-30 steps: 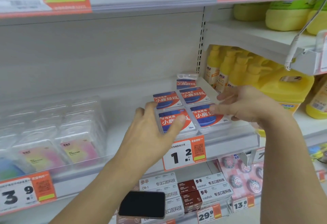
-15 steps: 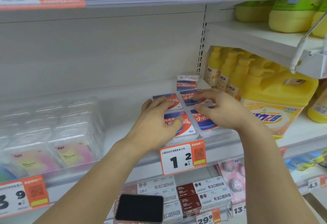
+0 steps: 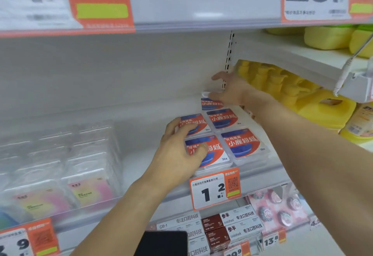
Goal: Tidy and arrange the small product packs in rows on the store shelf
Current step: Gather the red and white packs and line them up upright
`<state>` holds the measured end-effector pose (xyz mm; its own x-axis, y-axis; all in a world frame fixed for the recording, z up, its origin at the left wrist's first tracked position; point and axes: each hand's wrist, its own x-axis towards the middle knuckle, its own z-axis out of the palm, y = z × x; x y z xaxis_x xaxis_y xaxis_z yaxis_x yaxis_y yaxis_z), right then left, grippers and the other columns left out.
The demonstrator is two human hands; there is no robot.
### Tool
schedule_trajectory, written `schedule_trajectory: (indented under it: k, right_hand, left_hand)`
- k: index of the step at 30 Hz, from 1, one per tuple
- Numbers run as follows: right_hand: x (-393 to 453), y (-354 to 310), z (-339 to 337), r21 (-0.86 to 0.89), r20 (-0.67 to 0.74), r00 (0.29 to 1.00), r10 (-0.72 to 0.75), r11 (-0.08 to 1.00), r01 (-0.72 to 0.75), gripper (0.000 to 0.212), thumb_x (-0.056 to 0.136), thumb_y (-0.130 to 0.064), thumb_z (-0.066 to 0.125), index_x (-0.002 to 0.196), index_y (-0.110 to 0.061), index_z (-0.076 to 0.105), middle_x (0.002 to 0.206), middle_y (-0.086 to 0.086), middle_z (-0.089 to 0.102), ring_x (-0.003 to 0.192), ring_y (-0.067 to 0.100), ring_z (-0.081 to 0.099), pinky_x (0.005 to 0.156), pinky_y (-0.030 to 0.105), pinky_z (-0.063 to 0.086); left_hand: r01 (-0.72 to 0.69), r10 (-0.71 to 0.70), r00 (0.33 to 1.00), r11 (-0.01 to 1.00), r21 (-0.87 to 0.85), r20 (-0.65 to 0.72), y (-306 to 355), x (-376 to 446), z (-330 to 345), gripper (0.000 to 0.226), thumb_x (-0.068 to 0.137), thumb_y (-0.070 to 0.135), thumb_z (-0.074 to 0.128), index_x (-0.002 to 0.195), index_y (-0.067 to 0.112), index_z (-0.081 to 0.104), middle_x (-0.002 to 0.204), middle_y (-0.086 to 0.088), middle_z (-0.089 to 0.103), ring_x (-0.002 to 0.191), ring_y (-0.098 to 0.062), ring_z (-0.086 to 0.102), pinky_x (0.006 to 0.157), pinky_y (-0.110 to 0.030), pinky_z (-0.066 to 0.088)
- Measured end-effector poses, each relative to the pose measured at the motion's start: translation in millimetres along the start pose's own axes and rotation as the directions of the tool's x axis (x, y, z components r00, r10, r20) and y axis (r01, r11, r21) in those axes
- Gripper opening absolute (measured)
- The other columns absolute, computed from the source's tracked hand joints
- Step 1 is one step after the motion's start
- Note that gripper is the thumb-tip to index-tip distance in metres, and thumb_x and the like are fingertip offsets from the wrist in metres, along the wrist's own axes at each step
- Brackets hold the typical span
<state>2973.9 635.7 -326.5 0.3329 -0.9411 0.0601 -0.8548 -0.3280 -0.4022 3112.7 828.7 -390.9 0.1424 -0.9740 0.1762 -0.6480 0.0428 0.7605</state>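
Four flat clear packs with red-and-blue labels lie in a two-by-two block on the white shelf [image 3: 262,175]: front-left pack [image 3: 216,154], front-right pack [image 3: 244,144], back-left pack [image 3: 198,124], back-right pack [image 3: 224,118]. A fifth pack [image 3: 211,104] stands upright behind them against the back wall. My left hand [image 3: 177,154] lies with spread fingers over the two left packs. My right hand [image 3: 232,88] reaches to the rear, its thumb on the top tab of the upright pack and its index finger raised.
Yellow detergent bottles and jugs [image 3: 323,106] crowd the shelf just right of my right arm. Clear blister packs [image 3: 60,164] fill the left of the shelf. An orange price tag [image 3: 216,189] hangs on the shelf edge. Below are boxes [image 3: 232,223] and a dark phone [image 3: 163,243].
My right hand left the right-hand packs and reached back to the upright pack at the rear. My left hand stayed on the left packs. The camera moved closer.
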Motion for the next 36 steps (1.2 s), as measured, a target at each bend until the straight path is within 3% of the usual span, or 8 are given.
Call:
schedule_trajectory:
  k: [5,11,17,21,23,27,32,36]
  right_hand:
    - [36,0,17,-0.170,0.253,0.957,0.142,0.980,-0.101,0.094,0.076,-0.069,0.067,0.152,-0.028,0.031,0.154,0.004,0.041,0.133,0.033,0.049,0.104,0.047,0.048]
    - [52,-22,26,-0.247,0.266,0.960,0.090,0.969,-0.022,0.080,0.073,-0.047,0.079,0.141,-0.022,0.047,0.132,0.002,0.057,0.098,0.023,0.059,0.061,0.029,0.052]
    - [60,-23,46,-0.228,0.101,0.994,0.035,0.974,-0.011,0.076,0.068,-0.045,0.081,0.135,-0.018,0.056,0.131,0.004,0.061,0.108,0.024,0.059,0.083,0.032,0.049]
    - [40,-31,27,0.192,-0.098,0.995,0.021,0.981,-0.002,0.068,0.072,-0.039,0.080,0.134,-0.021,0.060,0.130,0.002,0.063,0.119,0.024,0.059,0.098,0.034,0.051]
    - [16,-45,10,0.433,-0.139,0.990,-0.011,0.899,0.071,0.055,0.070,-0.030,0.083,0.123,-0.026,0.068,0.114,-0.006,0.070,0.104,0.017,0.067,0.091,0.033,0.057]
    - [-45,-64,-16,0.453,-0.257,0.952,-0.168,0.849,0.272,0.047,0.072,-0.018,0.081,0.119,-0.022,0.071,0.110,-0.011,0.070,0.092,-0.006,0.067,0.078,0.023,0.059]
    - [-131,-61,3,0.391,-0.405,0.845,-0.350,0.769,0.506,0.059,0.060,-0.017,0.084,0.115,-0.034,0.070,0.128,-0.004,0.062,0.120,-0.002,0.058,0.101,0.016,0.045]
    - [-167,-49,21,0.263,-0.418,0.801,-0.428,0.787,0.558,0.075,0.057,-0.009,0.084,0.128,-0.022,0.065,0.141,0.003,0.053,0.132,0.003,0.048,0.104,0.010,0.035]
  left_hand:
    - [0.006,-0.004,0.999,0.998,-0.061,0.042,1,-6,-1,0.051,0.091,0.036,0.063,0.138,0.037,0.044,0.146,0.022,0.024,0.117,0.000,0.045,0.067,-0.001,0.047]
    - [-0.017,0.016,1.000,0.997,-0.074,-0.009,-3,-6,3,0.050,0.089,0.038,0.064,0.135,0.038,0.045,0.149,0.021,0.023,0.126,-0.005,0.045,0.082,-0.011,0.051]
    - [-0.019,0.020,1.000,0.996,-0.083,0.006,-7,-4,3,0.050,0.089,0.037,0.064,0.135,0.036,0.046,0.149,0.019,0.023,0.129,-0.007,0.042,0.094,-0.024,0.052]
    - [-0.010,0.010,1.000,0.999,-0.047,-0.013,-5,-3,2,0.049,0.089,0.043,0.061,0.135,0.038,0.047,0.152,0.017,0.022,0.138,-0.008,0.027,0.109,-0.035,0.041]
    - [-0.039,0.031,0.992,0.997,-0.067,-0.123,-2,-3,-1,0.047,0.089,0.048,0.059,0.133,0.038,0.049,0.152,0.014,0.026,0.140,-0.006,0.021,0.112,-0.029,0.034]
    - [-0.135,-0.062,0.858,0.931,-0.340,-0.510,8,-3,-14,0.035,0.088,0.040,0.065,0.118,0.025,0.058,0.126,0.006,0.055,0.113,-0.007,0.054,0.087,-0.007,0.041]
    - [-0.090,-0.242,0.937,0.534,-0.840,-0.254,34,-6,-37,0.066,0.073,0.052,0.069,0.124,0.018,0.049,0.099,-0.007,0.070,0.092,-0.026,0.070,0.082,-0.040,0.057]
    - [-0.057,-0.172,0.965,0.596,-0.801,-0.196,38,-20,-35,0.065,0.070,0.028,0.080,0.127,0.024,0.048,0.094,-0.007,0.075,0.090,-0.026,0.073,0.087,-0.053,0.056]
